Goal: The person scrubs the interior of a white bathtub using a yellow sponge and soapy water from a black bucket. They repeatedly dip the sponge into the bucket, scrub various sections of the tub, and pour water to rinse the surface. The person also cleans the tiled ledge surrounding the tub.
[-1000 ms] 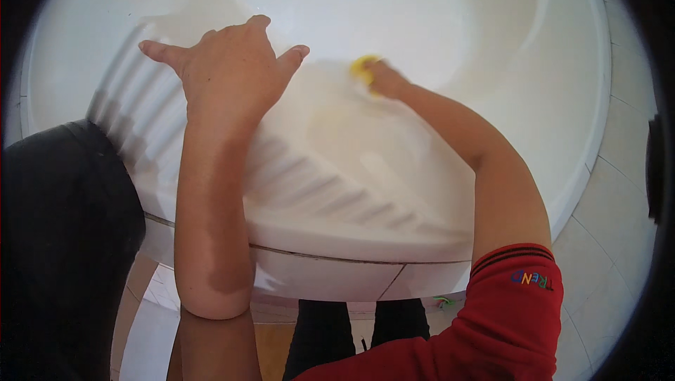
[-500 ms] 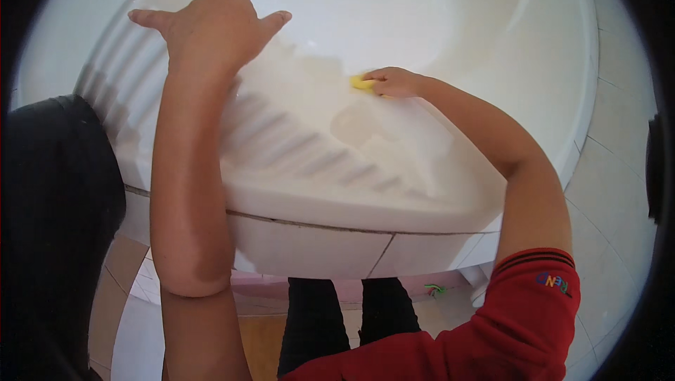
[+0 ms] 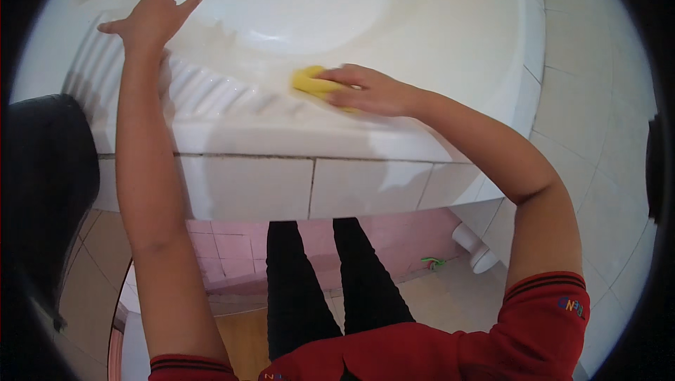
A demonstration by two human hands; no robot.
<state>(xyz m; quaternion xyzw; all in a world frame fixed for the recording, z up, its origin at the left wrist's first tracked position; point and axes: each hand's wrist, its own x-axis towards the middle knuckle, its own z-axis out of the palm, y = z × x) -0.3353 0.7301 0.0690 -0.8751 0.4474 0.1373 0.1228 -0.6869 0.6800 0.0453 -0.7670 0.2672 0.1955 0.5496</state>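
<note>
My right hand [image 3: 369, 90] is closed around a yellow sponge [image 3: 309, 82], pressing it against the white basin [image 3: 450, 50] just beyond the right end of its ribbed washboard [image 3: 211, 92]. Part of the sponge is hidden under my fingers. Farther left, my left hand [image 3: 151, 18] rests at the upper edge of the ribs with its fingers spread and nothing in them. The basin's surface looks wet and shiny.
White tiles [image 3: 260, 187] face the front rim of the basin. A dark covered object [image 3: 49, 156] stands at the left. Below, a white pipe [image 3: 478, 251] and a small green item [image 3: 432, 263] lie by a pink tiled wall [image 3: 232, 247].
My right hand has brought the sponge nearer the ribs and the front rim. My left hand stays spread at the washboard. The whole view has shifted, showing more below the basin.
</note>
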